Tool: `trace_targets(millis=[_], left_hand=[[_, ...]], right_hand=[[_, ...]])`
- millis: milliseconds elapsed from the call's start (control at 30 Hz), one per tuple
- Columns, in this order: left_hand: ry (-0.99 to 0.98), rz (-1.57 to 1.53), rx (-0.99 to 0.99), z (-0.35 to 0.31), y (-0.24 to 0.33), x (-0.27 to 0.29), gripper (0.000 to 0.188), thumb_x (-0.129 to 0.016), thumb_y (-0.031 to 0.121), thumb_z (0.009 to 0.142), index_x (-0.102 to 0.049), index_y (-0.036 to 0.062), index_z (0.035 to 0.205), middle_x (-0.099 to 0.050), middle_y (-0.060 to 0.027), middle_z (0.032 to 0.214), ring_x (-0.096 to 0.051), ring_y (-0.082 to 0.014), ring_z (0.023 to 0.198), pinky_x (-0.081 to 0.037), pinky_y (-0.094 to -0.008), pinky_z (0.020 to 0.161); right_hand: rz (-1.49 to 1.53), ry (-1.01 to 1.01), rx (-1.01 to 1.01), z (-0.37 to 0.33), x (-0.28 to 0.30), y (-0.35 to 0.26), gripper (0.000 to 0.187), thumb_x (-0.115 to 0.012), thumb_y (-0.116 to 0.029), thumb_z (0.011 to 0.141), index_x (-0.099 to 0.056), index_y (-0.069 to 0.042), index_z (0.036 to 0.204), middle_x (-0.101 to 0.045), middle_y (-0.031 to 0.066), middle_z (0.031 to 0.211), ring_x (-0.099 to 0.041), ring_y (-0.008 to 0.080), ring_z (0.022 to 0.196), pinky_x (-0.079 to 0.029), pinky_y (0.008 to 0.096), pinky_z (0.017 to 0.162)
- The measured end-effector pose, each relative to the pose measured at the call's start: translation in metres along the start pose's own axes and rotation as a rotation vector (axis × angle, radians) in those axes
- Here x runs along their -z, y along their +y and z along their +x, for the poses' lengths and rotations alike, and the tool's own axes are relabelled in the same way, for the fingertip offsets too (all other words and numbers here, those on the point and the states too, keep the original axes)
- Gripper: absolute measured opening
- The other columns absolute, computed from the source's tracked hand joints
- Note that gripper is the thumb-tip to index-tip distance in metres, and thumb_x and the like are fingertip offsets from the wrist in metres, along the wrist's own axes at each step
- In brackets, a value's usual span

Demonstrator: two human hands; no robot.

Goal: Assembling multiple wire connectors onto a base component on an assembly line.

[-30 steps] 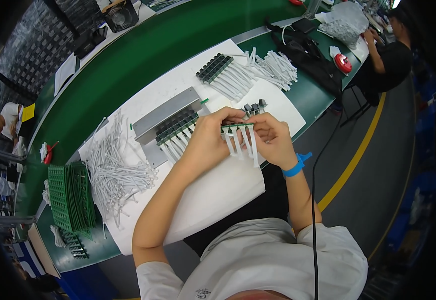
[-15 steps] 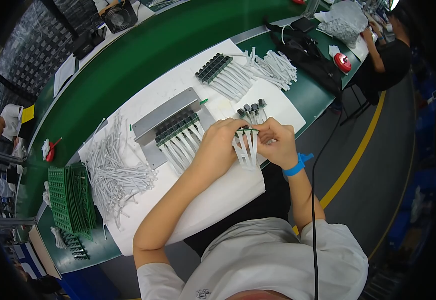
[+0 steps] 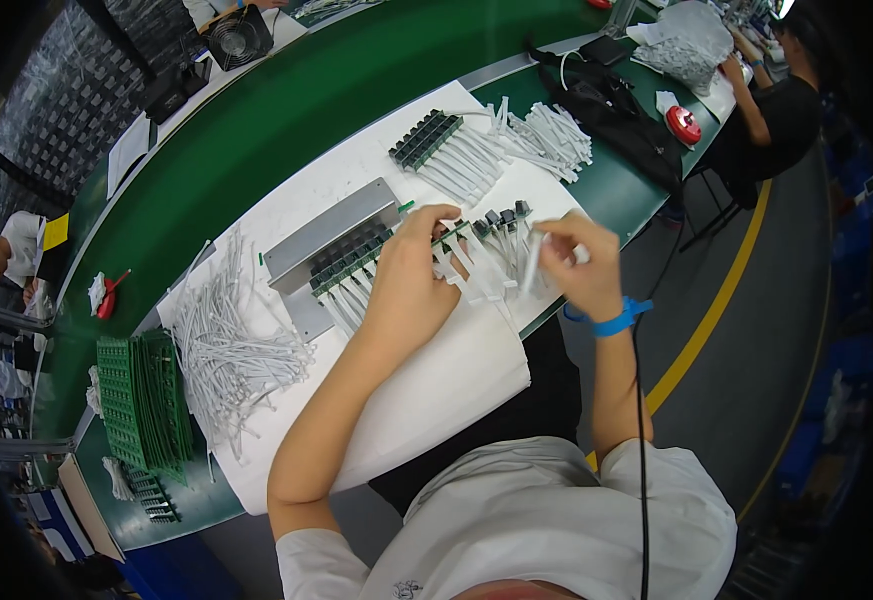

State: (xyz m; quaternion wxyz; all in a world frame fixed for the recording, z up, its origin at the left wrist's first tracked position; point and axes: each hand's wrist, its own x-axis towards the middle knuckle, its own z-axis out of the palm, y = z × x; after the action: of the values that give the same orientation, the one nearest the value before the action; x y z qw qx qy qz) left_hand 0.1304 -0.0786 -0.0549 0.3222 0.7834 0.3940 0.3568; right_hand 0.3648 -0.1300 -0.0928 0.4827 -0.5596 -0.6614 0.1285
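My left hand (image 3: 411, 285) is closed on a narrow green circuit board strip (image 3: 453, 234), from which white flat cables (image 3: 486, 275) hang. My right hand (image 3: 586, 262), slightly blurred, is apart from the strip and pinches a single white cable piece (image 3: 532, 258). Behind the hands, several small cable pieces with black connectors (image 3: 506, 215) lie on the white sheet. Left of my left hand, a row of black connectors with white cables (image 3: 351, 262) rests against an angled grey metal fixture (image 3: 331, 230); my hand hides its right end.
Loose white cables (image 3: 231, 340) are heaped at left, beside stacked green board panels (image 3: 141, 400). Finished-looking connector rows (image 3: 426, 138) and a cable pile (image 3: 551, 140) lie at the back. A black bag (image 3: 616, 110) and red round object (image 3: 683, 125) sit at right. A black cord (image 3: 642, 450) hangs by my right arm.
My right hand has moved right, away from the strip, with one cable piece in its fingers. My left hand has shifted slightly left with the strip, which is now tilted.
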Motion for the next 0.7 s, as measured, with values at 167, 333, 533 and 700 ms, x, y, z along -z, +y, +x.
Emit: trace_targets(millis=[167, 333, 533, 700], left_hand=[[0.017, -0.102, 0.031, 0.001, -0.005, 0.005, 0.043, -0.064, -0.009, 0.078, -0.059, 0.0001, 0.119, -0.064, -0.0194, 0.106, -0.064, -0.0335, 0.099, -0.049, -0.0372, 0.085], [-0.021, -0.066, -0.026, 0.002, -0.008, 0.003, 0.048, -0.061, -0.016, 0.072, -0.063, 0.001, 0.117, -0.063, -0.0186, 0.107, -0.062, -0.0357, 0.099, -0.049, -0.0375, 0.078], [-0.094, -0.04, 0.049, 0.001, 0.0, 0.009, 0.038, -0.063, -0.008, 0.083, -0.068, 0.0048, 0.119, -0.062, -0.016, 0.102, -0.061, -0.0306, 0.091, -0.05, -0.0344, 0.08], [-0.101, -0.066, 0.047, 0.0, -0.006, 0.004, 0.041, -0.062, -0.007, 0.085, -0.065, 0.0061, 0.124, -0.061, -0.0154, 0.101, -0.061, -0.0274, 0.087, -0.048, -0.0323, 0.075]], right_hand=[[-0.02, -0.04, 0.058, 0.023, 0.016, 0.035, 0.025, -0.067, 0.006, 0.081, -0.075, -0.002, 0.104, -0.063, 0.0084, 0.099, -0.062, 0.0152, 0.08, -0.049, 0.0252, 0.071], [-0.025, -0.068, 0.05, 0.026, 0.0, 0.045, 0.028, -0.066, 0.009, 0.083, -0.073, -0.001, 0.108, -0.064, 0.0097, 0.102, -0.066, 0.0188, 0.084, -0.053, 0.0283, 0.079], [0.087, -0.022, 0.049, 0.023, -0.003, 0.059, 0.026, -0.064, 0.005, 0.089, -0.069, 0.001, 0.114, -0.069, 0.0105, 0.099, -0.068, 0.019, 0.083, -0.054, 0.0295, 0.079], [0.077, -0.027, -0.205, 0.02, -0.001, 0.049, 0.028, -0.068, -0.001, 0.092, -0.067, -0.001, 0.12, -0.068, 0.0044, 0.097, -0.06, 0.0098, 0.082, -0.049, 0.0243, 0.073]])
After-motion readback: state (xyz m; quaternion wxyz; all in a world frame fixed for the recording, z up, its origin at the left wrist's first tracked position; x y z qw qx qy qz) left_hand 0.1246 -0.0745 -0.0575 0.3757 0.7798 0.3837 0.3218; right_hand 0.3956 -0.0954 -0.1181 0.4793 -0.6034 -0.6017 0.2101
